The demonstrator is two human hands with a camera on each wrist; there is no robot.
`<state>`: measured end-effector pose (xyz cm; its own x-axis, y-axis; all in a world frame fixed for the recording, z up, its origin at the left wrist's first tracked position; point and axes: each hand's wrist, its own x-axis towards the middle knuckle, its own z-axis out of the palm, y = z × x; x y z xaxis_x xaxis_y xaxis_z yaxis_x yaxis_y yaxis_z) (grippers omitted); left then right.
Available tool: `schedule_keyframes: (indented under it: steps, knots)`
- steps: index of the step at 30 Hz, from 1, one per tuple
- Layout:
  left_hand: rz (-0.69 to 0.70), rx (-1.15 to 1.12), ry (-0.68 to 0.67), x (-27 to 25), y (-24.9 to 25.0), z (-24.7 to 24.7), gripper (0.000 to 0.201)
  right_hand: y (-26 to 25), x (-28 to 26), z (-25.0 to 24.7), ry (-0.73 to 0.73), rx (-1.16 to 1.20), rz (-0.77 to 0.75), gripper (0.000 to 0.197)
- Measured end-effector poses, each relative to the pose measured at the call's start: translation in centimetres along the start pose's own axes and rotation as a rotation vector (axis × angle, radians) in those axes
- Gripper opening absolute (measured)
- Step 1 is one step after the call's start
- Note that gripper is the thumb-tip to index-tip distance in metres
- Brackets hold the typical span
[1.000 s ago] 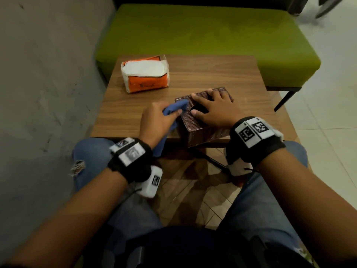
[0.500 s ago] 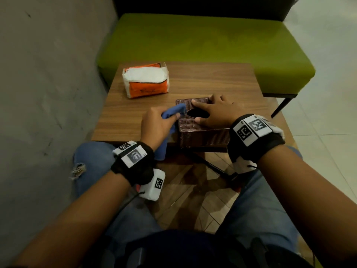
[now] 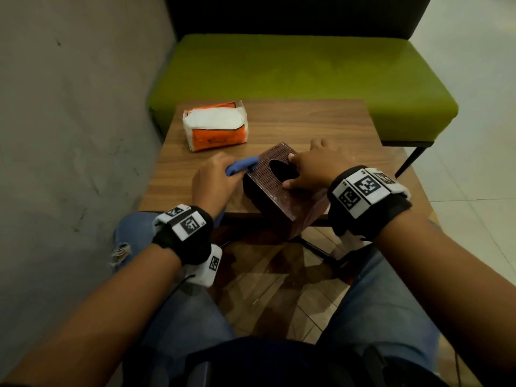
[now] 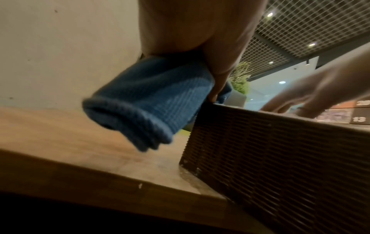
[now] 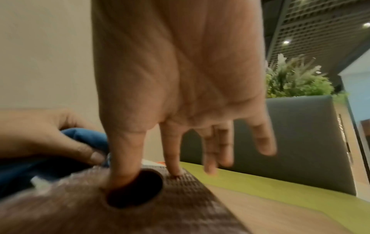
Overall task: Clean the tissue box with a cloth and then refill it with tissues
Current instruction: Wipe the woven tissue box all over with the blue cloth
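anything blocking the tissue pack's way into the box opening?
Yes: the right hand lies over the tissue box, thumb dipping into the opening. The tissue pack sits apart on the table.

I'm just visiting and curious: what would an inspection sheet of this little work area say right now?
Surface: small wooden table, woodgrain top.
Job's things: brown woven tissue box sits at the table's near edge, turned at an angle, oval opening on top; folded blue cloth against the box's left side; orange-and-white tissue pack lies apart, farther back on the left.
Clutter: nothing seen.
Grippers: left hand grips the cloth; right hand rests on the box top, thumb at the opening.
Cables: thin black lead at the left wrist camera.
Surroundings: green bench, grey wall, potted plant.
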<state>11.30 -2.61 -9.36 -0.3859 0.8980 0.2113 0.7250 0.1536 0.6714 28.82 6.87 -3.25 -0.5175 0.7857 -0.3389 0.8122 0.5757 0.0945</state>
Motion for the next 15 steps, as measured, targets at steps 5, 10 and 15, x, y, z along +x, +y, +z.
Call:
schedule_keyframes:
  steps: [5,10,15]
  knots:
    - [-0.009,-0.082,0.033,2.1,-0.2,0.7,0.017,-0.1,0.7,1.2,-0.024,0.19,-0.291,0.077]
    - [-0.128,-0.194,0.105,-0.5,0.8,2.1,0.012,-0.1,1.7,1.1,-0.116,0.204,-0.261,0.075]
    - [-0.034,-0.227,0.01,-4.8,1.8,1.4,0.008,-0.6,1.7,0.8,-0.13,0.205,-0.252,0.076]
